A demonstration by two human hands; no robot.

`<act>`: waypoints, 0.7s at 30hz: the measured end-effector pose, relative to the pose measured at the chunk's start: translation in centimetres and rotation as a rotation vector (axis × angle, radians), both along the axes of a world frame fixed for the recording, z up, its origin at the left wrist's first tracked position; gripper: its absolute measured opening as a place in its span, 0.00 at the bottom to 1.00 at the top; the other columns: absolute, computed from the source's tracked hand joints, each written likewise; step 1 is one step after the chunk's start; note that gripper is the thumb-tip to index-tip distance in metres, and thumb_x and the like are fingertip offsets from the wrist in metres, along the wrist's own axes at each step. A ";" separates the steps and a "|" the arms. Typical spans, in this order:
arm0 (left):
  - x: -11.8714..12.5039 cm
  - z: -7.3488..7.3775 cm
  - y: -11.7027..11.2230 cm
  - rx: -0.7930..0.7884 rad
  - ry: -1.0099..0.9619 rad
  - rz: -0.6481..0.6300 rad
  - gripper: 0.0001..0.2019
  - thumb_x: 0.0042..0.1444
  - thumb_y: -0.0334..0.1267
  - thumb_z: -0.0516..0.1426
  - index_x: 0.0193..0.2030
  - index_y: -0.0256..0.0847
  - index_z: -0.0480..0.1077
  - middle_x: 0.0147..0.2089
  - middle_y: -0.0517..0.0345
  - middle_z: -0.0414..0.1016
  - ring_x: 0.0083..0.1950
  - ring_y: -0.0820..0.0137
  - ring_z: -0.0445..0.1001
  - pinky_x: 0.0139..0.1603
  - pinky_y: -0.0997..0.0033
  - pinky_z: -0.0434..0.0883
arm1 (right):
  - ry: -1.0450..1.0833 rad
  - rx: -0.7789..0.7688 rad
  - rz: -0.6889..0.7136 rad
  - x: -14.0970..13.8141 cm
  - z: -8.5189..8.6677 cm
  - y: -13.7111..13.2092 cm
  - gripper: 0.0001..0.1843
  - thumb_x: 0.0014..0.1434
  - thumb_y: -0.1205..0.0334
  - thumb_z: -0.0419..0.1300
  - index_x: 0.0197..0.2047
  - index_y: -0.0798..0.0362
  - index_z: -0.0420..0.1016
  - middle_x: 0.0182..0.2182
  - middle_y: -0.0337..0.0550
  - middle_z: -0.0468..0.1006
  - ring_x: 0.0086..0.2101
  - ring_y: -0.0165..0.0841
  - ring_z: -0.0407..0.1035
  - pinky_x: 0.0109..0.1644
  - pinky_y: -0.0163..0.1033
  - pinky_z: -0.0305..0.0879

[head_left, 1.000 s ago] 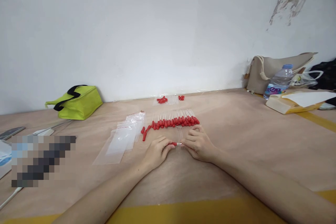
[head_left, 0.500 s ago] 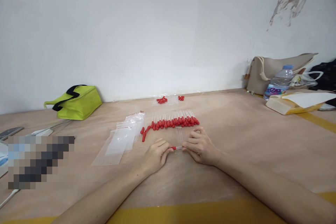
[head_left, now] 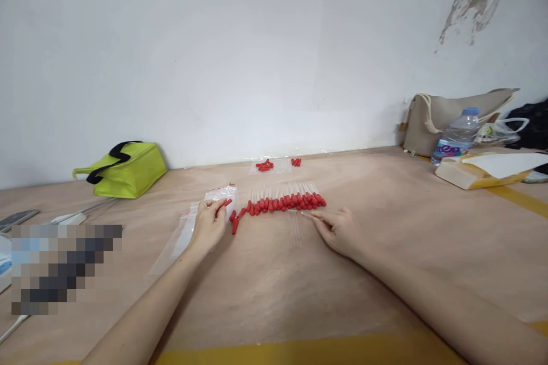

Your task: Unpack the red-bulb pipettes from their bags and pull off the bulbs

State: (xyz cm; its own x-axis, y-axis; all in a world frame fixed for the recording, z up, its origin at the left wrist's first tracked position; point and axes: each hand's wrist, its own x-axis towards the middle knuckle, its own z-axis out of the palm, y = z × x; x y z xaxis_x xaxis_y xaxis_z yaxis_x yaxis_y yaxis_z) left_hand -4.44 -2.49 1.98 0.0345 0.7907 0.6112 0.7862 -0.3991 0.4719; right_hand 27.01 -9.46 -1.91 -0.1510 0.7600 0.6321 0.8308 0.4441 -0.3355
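My left hand (head_left: 210,222) pinches a red rubber dropper bulb (head_left: 225,203) above the clear zip bags (head_left: 182,239). Just to its right lie a few loose red bulbs (head_left: 235,226). In my right hand (head_left: 340,229), a thin clear tube (head_left: 305,214) is held between thumb and forefinger, pointing left. Below that tip, several loose clear tubes (head_left: 295,234) lie side by side. Beyond both hands stretches a row of droppers (head_left: 285,202), red bulbs toward me and clear stems toward the wall.
Near the wall lie a clear bag with red bulbs (head_left: 264,165) and a smaller red cluster (head_left: 295,162). A lime-green bag (head_left: 132,171) sits at left. At right are a beige bag (head_left: 432,117), a water bottle (head_left: 456,137) and an opened packet (head_left: 462,174).
My hands have parted from the middle. The left has gone left and away from me with a red bulb; the right has shifted slightly right and away, holding a clear tube.
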 end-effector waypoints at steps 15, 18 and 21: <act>2.9 -0.4 -1.5 0.081 0.144 -0.090 0.10 0.52 0.43 0.53 0.34 0.39 0.67 0.35 0.54 0.70 0.41 0.64 0.68 0.43 0.64 0.65 | -0.121 -0.044 -0.002 -1.8 0.6 0.4 0.10 0.56 0.65 0.50 0.36 0.50 0.72 0.28 0.39 0.76 0.30 0.29 0.67 0.37 0.37 0.49; 5.4 -0.1 -4.8 -0.081 0.253 -0.476 0.06 0.55 0.38 0.52 0.34 0.41 0.67 0.38 0.56 0.70 0.42 0.68 0.68 0.45 0.66 0.66 | -0.149 -0.035 0.047 -2.0 0.9 0.0 0.09 0.56 0.62 0.52 0.37 0.50 0.72 0.30 0.40 0.75 0.33 0.31 0.66 0.39 0.37 0.49; 7.4 -0.5 -6.8 -0.194 0.287 -0.665 0.08 0.54 0.39 0.54 0.40 0.42 0.67 0.48 0.54 0.68 0.49 0.66 0.66 0.48 0.65 0.66 | -0.171 -0.037 0.073 -2.1 1.1 -0.4 0.10 0.56 0.58 0.53 0.38 0.50 0.72 0.31 0.41 0.74 0.34 0.32 0.65 0.40 0.39 0.49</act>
State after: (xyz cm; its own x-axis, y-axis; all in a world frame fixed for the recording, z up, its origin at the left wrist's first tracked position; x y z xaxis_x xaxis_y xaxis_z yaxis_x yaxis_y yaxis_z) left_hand 3.00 -9.26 1.49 0.6798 0.6401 0.3579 0.5109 -0.7635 0.3951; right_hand 24.89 -9.91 -0.84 -0.3097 0.7653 0.5642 0.8428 0.4956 -0.2097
